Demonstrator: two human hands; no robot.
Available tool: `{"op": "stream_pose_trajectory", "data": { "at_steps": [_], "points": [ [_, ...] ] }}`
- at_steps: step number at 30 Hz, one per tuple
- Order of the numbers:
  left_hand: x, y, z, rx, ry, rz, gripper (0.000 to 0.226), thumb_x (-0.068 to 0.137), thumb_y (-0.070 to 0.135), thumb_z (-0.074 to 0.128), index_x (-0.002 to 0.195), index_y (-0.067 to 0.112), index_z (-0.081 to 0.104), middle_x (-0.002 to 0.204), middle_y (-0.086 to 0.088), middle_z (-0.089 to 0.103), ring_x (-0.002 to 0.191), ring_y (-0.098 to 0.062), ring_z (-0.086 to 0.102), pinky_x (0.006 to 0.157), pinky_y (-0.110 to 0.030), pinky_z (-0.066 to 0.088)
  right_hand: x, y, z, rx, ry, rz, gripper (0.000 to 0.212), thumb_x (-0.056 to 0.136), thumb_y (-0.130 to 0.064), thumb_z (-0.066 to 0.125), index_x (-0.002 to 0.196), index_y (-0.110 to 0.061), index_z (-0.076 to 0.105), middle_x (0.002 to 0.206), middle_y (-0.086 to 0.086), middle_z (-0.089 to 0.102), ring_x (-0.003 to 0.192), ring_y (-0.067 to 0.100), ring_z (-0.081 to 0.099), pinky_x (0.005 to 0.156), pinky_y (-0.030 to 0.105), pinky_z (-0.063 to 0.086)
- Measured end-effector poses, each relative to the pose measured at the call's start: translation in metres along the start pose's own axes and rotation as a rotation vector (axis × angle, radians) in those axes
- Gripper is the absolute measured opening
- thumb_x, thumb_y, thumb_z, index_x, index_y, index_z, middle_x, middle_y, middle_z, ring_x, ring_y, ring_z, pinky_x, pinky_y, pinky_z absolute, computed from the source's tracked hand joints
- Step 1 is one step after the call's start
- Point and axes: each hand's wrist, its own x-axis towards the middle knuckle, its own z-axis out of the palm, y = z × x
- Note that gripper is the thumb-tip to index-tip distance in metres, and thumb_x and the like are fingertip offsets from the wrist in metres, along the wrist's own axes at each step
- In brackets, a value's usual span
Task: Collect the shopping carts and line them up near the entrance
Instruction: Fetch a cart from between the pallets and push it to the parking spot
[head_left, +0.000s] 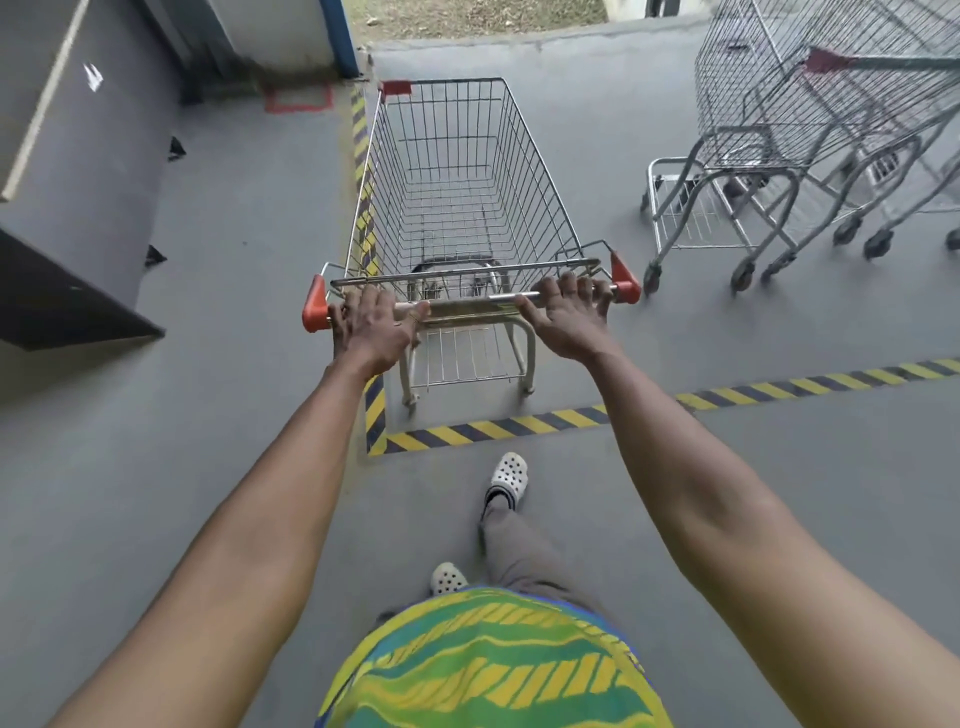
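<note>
Evidently, the left hand (371, 325) and right hand (569, 317) were each curled over the handle bar (467, 302) of the empty shopping cart (457, 171), which stood inside the striped floor tape (493, 428), near the parked carts (769, 119). Rigid wire, probably light; best steered from that bar.

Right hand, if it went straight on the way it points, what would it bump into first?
The right hand grips the cart handle, so that bar comes first; behind it, likely the wire basket.

Both hands, left hand (375, 328) and right hand (570, 318), on the cart handle (470, 303).
</note>
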Motion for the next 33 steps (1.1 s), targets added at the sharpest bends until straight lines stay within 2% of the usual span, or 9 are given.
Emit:
{"op": "stream_pose_trajectory", "data": {
  "at_steps": [4,15,17,20,28,33],
  "points": [
    [-0.011,-0.005,0.01,-0.019,0.0,-0.015,0.08,0.098,0.074,0.02,0.151,0.016,0.037,0.163,-0.011,0.027,0.154,-0.033,0.01,0.123,-0.056,-0.004,-0.016,0.0,0.004,0.034,-0.002,-0.011,0.054,0.103,-0.067,0.027,0.132,-0.026,0.044,0.14,0.006,0.033,0.141,0.026,0.023,0.119,0.054,-0.001],
    [-0.029,-0.009,0.017,-0.012,0.027,-0.007,0.08,0.096,0.077,0.02,0.145,0.018,0.043,0.156,-0.012,0.034,0.15,-0.035,0.018,0.122,-0.055,0.002,-0.031,0.006,0.012,0.039,0.017,-0.035,0.055,0.1,-0.072,0.024,0.128,-0.029,0.045,0.132,0.005,0.035,0.138,0.027,0.027,0.12,0.058,0.003],
    [-0.032,-0.008,0.018,-0.001,0.06,0.014,0.072,0.096,0.076,0.021,0.128,0.019,0.05,0.145,-0.012,0.042,0.142,-0.033,0.028,0.118,-0.052,0.01,-0.033,0.005,0.012,0.016,0.044,-0.036,0.054,0.101,-0.071,0.025,0.128,-0.029,0.046,0.129,0.004,0.036,0.134,0.025,0.029,0.119,0.055,0.004],
    [-0.035,-0.009,0.018,0.008,0.086,0.029,0.059,0.096,0.075,0.022,0.109,0.023,0.046,0.132,-0.01,0.046,0.132,-0.03,0.035,0.113,-0.05,0.015,-0.036,0.004,0.013,0.007,0.071,-0.035,0.053,0.101,-0.07,0.026,0.127,-0.029,0.047,0.127,0.003,0.037,0.131,0.024,0.03,0.117,0.052,0.005],
    [-0.037,-0.013,0.016,0.016,0.077,0.036,0.068,0.095,0.075,0.021,0.12,0.02,0.052,0.138,-0.012,0.045,0.137,-0.032,0.032,0.116,-0.053,0.012,-0.041,0.002,0.019,0.011,0.074,-0.034,0.052,0.101,-0.07,0.025,0.123,-0.028,0.047,0.127,0.004,0.038,0.133,0.025,0.03,0.117,0.05,0.0],
    [-0.039,-0.014,0.018,0.005,0.078,0.038,0.067,0.095,0.076,0.021,0.117,0.021,0.051,0.136,-0.011,0.046,0.136,-0.032,0.033,0.116,-0.053,0.012,-0.046,0.004,0.02,0.026,0.076,-0.035,0.049,0.101,-0.07,0.027,0.122,-0.03,0.046,0.126,0.003,0.037,0.131,0.025,0.031,0.115,0.05,0.007]
  ]
}}
